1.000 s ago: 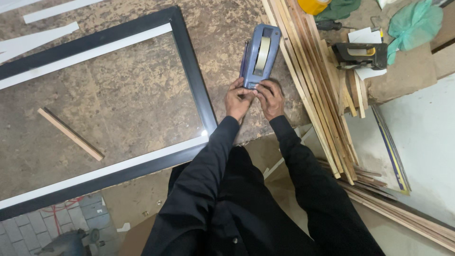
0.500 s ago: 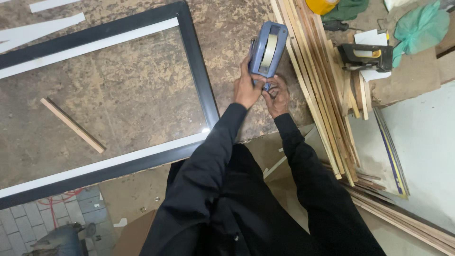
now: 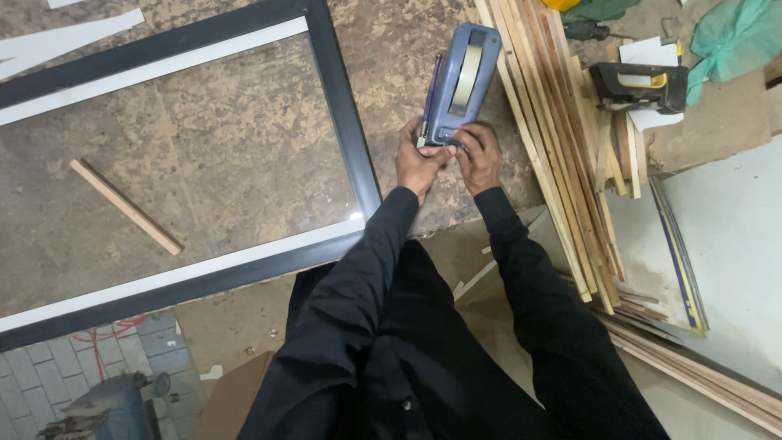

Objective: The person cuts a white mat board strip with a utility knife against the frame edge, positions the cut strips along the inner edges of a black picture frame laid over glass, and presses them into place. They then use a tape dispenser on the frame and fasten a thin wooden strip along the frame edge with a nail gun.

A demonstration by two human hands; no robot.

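A blue hand-held tool (image 3: 458, 81) with a pale roll in its middle lies on the worn brown tabletop (image 3: 236, 155), just right of a black picture frame (image 3: 346, 138). My left hand (image 3: 417, 159) grips the tool's near left corner. My right hand (image 3: 479, 155) presses on its near end with bent fingers. Both arms wear black sleeves.
Long wooden strips (image 3: 562, 155) lie stacked to the right of the tool. A black and yellow staple gun (image 3: 639, 85) sits beyond them, beside a green bag (image 3: 729, 37). A short wooden stick (image 3: 126, 206) lies inside the frame. Floor tiles (image 3: 73, 358) show at the lower left.
The view has drifted slightly; my hands stay on the near end of the blue tool, with the fingers shifting a little on it.
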